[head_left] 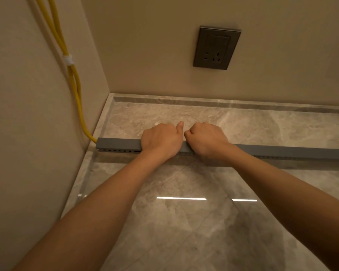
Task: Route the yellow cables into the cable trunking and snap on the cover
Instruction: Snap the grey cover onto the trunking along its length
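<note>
A grey trunking [282, 155] lies across the marble counter [184, 222], running from 9 o'clock to 3 o'clock and off the right edge of the view. Its cover [117, 143] sits along the top, and a row of small slots shows on the near side below it.

Both hands rest on the trunking at the centre, side by side and almost touching. The left hand [160, 139] is wrapped over the top, its fingers curled down the far side out of sight and its thumb [180, 127] straight, pointing toward 12 o'clock. The right hand [205, 138], just at 3 o'clock of the left, is bunched like a fist on the cover, its fingers folded over the far edge. How hard either one clamps cannot be told.

The yellow cables [74, 81] hang down the side wall [27, 114] at 10 o'clock, bound together by a white tie [68, 59]. They bend at the bottom and enter the trunking's left end at 9 o'clock.

A dark socket [216, 47] is set in the back wall at 1 o'clock.
</note>
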A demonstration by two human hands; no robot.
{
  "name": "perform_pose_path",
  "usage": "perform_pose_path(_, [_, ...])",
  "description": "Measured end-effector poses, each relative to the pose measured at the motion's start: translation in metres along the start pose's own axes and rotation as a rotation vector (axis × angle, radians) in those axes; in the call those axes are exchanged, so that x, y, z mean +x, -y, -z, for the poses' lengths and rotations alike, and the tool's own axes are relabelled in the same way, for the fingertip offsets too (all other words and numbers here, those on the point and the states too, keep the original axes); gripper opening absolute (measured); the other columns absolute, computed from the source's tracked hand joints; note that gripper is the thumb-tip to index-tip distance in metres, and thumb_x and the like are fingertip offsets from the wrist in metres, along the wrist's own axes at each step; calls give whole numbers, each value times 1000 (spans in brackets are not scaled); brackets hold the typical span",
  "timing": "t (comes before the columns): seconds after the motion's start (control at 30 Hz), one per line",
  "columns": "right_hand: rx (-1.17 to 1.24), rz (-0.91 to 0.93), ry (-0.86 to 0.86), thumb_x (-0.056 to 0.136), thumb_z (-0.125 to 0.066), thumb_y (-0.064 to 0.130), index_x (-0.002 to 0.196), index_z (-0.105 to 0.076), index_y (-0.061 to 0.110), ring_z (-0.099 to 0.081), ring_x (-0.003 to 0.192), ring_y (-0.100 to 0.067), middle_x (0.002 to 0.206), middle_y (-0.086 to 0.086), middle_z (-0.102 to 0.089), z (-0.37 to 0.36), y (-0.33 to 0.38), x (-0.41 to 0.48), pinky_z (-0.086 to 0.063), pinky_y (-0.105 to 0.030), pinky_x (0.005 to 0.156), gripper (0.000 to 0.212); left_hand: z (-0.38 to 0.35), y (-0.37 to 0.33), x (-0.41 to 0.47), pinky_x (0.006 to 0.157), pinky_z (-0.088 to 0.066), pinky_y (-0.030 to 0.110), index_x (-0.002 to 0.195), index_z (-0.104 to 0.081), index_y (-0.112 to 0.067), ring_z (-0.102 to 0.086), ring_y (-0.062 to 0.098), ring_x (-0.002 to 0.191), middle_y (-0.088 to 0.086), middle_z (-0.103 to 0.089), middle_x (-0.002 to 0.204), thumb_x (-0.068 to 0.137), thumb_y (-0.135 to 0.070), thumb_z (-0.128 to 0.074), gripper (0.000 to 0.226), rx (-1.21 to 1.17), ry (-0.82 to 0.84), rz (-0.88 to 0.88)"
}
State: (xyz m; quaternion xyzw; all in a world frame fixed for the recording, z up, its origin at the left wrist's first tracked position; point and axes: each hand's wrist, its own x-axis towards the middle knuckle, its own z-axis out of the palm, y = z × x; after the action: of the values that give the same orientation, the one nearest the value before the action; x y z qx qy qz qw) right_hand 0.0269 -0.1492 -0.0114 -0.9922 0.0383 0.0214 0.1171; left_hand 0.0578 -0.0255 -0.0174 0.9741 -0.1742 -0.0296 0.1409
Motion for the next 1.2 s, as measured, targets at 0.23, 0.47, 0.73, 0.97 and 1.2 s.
perform_pose_path(0.23, [10, -8, -60, 94, -28, 32, 55, -41, 17, -47, 60, -23, 58, -1, -44, -2, 1, -5, -33, -33, 58, 43, 5, 13, -5, 49, -29, 29, 48, -46, -19, -45, 13, 50, -5, -46, 50, 94, -54, -26, 61, -163, -4, -219])
perform_pose_path(0.47, [73, -29, -52, 93, -33, 35, 52, -47, 10, -48, 52, -21, 54, -4, -50, 0, -2, -2, -27, -30, 46, 50, 16, 35, -20, 61, -38, 23, 97, -63, -28, -56, 9, 80, -13, -60, 88, 76, -40, -65, 25, -155, 38, -481])
perform_pose_path(0.73, [163, 239, -52, 88, -49, 49, 79, -65, 19, -54, 67, -12, 76, 4, -60, 8, -14, -20, -42, -30, 59, 35, 16, 23, -20, 68, -47, 36, 88, -73, -15, -54, 22, 81, 6, -60, 80, 77, -20, -65, 15, -107, -22, -434])
perform_pose_path(0.97, [62, 378, -50, 75, -74, 28, 108, -60, 14, -50, 78, -11, 97, -4, -61, 9, -18, -28, -48, -30, 69, 39, 13, 24, -18, 69, -45, 33, 85, -72, -13, -52, 19, 78, 6, -63, 79, 78, -15, -62, 12, -90, -6, -441])
perform_pose_path(1.2, [47, 360, 88, 77, -71, 26, 101, -62, 13, -50, 79, -14, 93, -3, -59, 11, -14, -14, -45, -29, 70, 29, 10, 35, -17, 75, -46, 34, 102, -61, -15, -52, 20, 94, 3, -60, 98, 80, -30, -65, 27, -31, 43, -446])
